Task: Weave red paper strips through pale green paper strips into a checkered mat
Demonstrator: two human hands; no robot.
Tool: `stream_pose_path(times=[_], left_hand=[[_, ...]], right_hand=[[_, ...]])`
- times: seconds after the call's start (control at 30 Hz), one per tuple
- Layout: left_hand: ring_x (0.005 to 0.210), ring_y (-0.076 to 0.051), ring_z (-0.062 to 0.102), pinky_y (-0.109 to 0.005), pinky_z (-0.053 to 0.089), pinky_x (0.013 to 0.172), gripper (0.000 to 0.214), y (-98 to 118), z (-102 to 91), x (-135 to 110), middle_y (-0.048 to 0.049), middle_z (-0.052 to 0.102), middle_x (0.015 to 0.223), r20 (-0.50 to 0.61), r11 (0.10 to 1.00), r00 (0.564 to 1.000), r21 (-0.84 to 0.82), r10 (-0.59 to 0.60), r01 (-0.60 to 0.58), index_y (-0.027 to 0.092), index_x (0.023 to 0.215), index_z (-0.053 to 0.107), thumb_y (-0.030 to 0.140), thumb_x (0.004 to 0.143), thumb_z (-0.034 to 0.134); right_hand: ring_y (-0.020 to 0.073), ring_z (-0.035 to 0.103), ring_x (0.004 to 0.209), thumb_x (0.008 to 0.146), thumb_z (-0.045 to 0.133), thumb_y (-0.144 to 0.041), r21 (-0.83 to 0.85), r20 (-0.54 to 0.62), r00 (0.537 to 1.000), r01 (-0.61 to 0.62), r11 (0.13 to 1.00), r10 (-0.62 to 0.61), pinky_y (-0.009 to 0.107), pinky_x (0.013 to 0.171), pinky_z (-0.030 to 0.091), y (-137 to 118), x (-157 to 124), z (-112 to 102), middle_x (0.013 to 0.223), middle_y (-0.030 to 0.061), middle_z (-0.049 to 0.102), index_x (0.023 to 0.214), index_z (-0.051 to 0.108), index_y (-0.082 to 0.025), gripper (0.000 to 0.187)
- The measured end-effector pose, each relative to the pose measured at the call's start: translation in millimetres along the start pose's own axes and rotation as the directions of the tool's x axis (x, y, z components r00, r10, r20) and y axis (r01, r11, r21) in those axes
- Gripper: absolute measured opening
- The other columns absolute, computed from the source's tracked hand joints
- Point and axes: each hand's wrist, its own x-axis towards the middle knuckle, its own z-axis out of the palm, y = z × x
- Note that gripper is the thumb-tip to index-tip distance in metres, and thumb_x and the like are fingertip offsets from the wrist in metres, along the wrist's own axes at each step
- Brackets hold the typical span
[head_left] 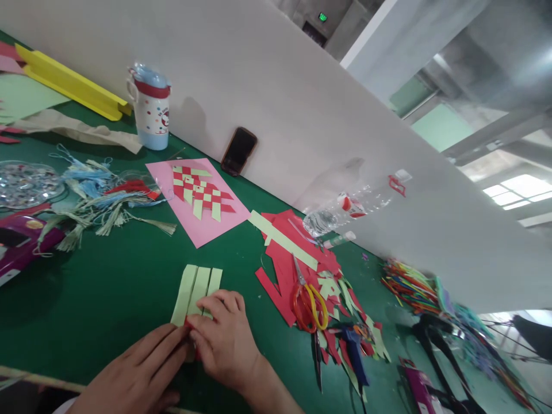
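Observation:
Three pale green paper strips (199, 287) lie side by side on the green table in front of me. My right hand (230, 339) rests over their near part, thumb and forefinger closed on a small red paper strip (188, 320). From the left, my left hand (138, 368) meets it with its fingers together, gripping the same red strip. Most of that strip is hidden by the fingers. Beyond the hands, a piece woven from red and green paper strips (202, 192) lies on a pink sheet (200, 233).
Scissors (309, 305) and a blue glue gun (354, 351) lie among red paper scraps (282, 270) to the right. A clear bottle (345, 208), phone (238, 150) and cup (152, 112) stand along the wall. Tassels (101, 192) lie left; colourful pipe cleaners (407, 284) lie far right.

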Motion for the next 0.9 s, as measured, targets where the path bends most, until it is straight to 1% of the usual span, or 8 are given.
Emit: stream_pose_path(times=[0.13, 0.23, 0.3, 0.37, 0.47, 0.53, 0.77, 0.9], left_hand=[[0.115, -0.024, 0.069, -0.036, 0.048, 0.102, 0.038, -1.2, 1.2, -0.8, -0.0029, 0.078, 0.130, 0.055, 1.000, 0.998, -0.003, 0.014, -0.014, 0.025, 0.130, 0.073, 0.043, 0.099, 0.061], [0.112, -0.027, 0.073, -0.039, 0.054, 0.098, 0.047, -0.8, -6.2, 10.1, -0.0062, 0.079, 0.131, 0.210, 0.999, 0.978, -0.033, 0.011, -0.004, 0.023, 0.137, 0.071, 0.039, 0.093, 0.067], [0.112, -0.030, 0.074, -0.041, 0.058, 0.097, 0.051, -0.1, -13.5, 21.3, -0.0087, 0.078, 0.131, 0.373, 0.997, 0.928, -0.073, -0.005, 0.035, 0.023, 0.138, 0.072, 0.033, 0.087, 0.071], [0.117, -0.033, 0.074, -0.045, 0.059, 0.101, 0.055, 0.5, -20.1, 32.0, -0.0111, 0.077, 0.135, 0.522, 0.988, 0.852, -0.115, -0.029, 0.105, 0.022, 0.138, 0.072, 0.026, 0.083, 0.071], [0.123, -0.035, 0.072, -0.050, 0.058, 0.105, 0.058, -0.4, -24.8, 40.7, -0.0129, 0.074, 0.139, 0.625, 0.967, 0.778, -0.153, -0.063, 0.201, 0.022, 0.140, 0.071, 0.023, 0.082, 0.069], [0.123, -0.036, 0.072, -0.051, 0.059, 0.105, 0.058, -2.2, -23.7, 40.5, -0.0133, 0.073, 0.141, 0.614, 0.962, 0.787, -0.169, -0.067, 0.214, 0.022, 0.140, 0.071, 0.025, 0.082, 0.068], [0.113, -0.035, 0.075, -0.047, 0.060, 0.096, 0.055, -8.1, -13.1, 28.3, -0.0118, 0.076, 0.137, 0.412, 0.988, 0.911, -0.136, -0.008, 0.070, 0.022, 0.135, 0.073, 0.037, 0.082, 0.071], [0.113, -0.032, 0.075, -0.043, 0.057, 0.098, 0.057, -7.7, -8.9, 23.5, -0.0097, 0.076, 0.137, 0.355, 0.989, 0.935, -0.131, -0.013, 0.063, 0.024, 0.139, 0.071, 0.037, 0.083, 0.071]], right_hand=[[0.0271, 0.054, 0.139, 0.108, 0.052, -0.024, -0.023, -0.034, 0.998, 0.051, 0.998, -0.052, 0.043, 0.112, 0.049, 16.7, 18.8, -9.0, 0.135, 0.0097, 0.071, 0.132, 0.069, -0.021, 0.029], [0.0281, 0.038, 0.156, 0.114, 0.046, -0.033, -0.090, 0.078, 0.991, 0.117, 0.989, -0.110, 0.047, 0.124, 0.041, 27.8, 44.8, -10.7, 0.154, 0.0096, 0.061, 0.149, 0.060, -0.020, 0.040], [0.0284, 0.031, 0.160, 0.116, 0.043, -0.043, -0.137, 0.156, 0.981, 0.140, 0.981, -0.118, 0.052, 0.129, 0.033, 31.8, 62.7, -7.7, 0.164, 0.0072, 0.053, 0.156, 0.053, -0.022, 0.047], [0.0277, 0.026, 0.163, 0.116, 0.042, -0.047, -0.167, 0.236, 0.960, 0.195, 0.966, -0.153, 0.054, 0.132, 0.028, 33.9, 76.9, -3.1, 0.169, 0.0045, 0.046, 0.160, 0.049, -0.024, 0.050], [0.0280, 0.022, 0.164, 0.115, 0.045, -0.048, -0.195, 0.318, 0.929, 0.258, 0.946, -0.188, 0.057, 0.132, 0.025, 36.5, 87.4, 2.8, 0.172, 0.0029, 0.040, 0.161, 0.047, -0.027, 0.051], [0.0276, 0.022, 0.165, 0.114, 0.045, -0.051, -0.203, 0.331, 0.925, 0.261, 0.944, -0.185, 0.057, 0.132, 0.026, 38.5, 88.3, 4.9, 0.173, 0.0020, 0.039, 0.161, 0.047, -0.029, 0.052], [0.0275, 0.023, 0.164, 0.112, 0.048, -0.054, -0.210, 0.304, 0.935, 0.254, 0.944, -0.183, 0.057, 0.132, 0.026, 41.4, 85.6, 5.8, 0.173, 0.0007, 0.038, 0.160, 0.048, -0.031, 0.053], [0.0272, 0.023, 0.164, 0.113, 0.046, -0.056, -0.209, 0.317, 0.931, 0.253, 0.945, -0.179, 0.055, 0.133, 0.025, 42.0, 87.1, 6.3, 0.173, -0.0015, 0.038, 0.161, 0.047, -0.033, 0.053]])
